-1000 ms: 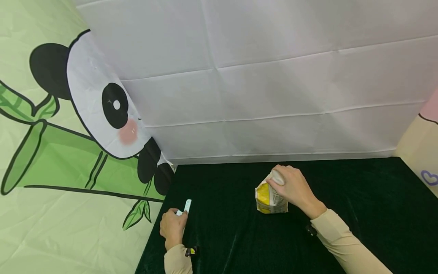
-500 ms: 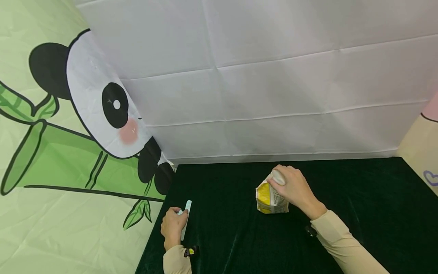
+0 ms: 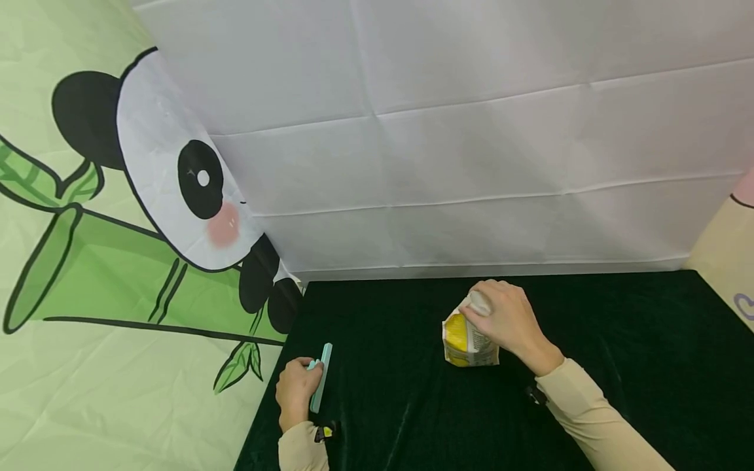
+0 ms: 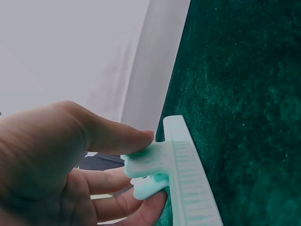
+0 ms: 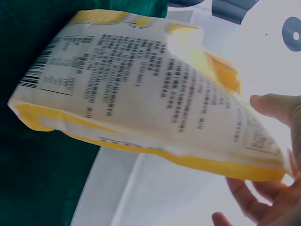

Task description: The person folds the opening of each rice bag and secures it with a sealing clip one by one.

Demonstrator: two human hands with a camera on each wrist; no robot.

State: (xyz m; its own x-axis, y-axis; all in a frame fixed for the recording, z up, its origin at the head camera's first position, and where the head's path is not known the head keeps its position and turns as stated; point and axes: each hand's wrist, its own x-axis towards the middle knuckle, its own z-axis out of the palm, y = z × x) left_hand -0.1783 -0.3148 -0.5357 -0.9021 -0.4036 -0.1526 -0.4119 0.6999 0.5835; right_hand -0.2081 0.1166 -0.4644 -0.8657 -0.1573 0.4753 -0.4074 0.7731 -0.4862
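A yellow and white snack bag (image 3: 466,337) stands on the dark green tablecloth (image 3: 618,366). My right hand (image 3: 503,320) grips its folded top; the right wrist view shows the printed back of the snack bag (image 5: 141,94) with my fingers (image 5: 277,188) at its upper end. At the table's left edge my left hand (image 3: 296,391) pinches the handles of a long mint-green bag clip (image 3: 321,377) between thumb and fingers. In the left wrist view the bag clip (image 4: 183,174) points up over the cloth, my thumb (image 4: 117,136) on its tab.
A white creased backdrop (image 3: 471,144) rises behind the table. A green panda-and-bamboo sheet (image 3: 118,261) hangs on the left, right at the table's left edge. A cream sheet (image 3: 727,261) closes the right side.
My left hand has turned the clip so that more of its length shows, pointing away along the table edge. The right hand and bag have stayed put.
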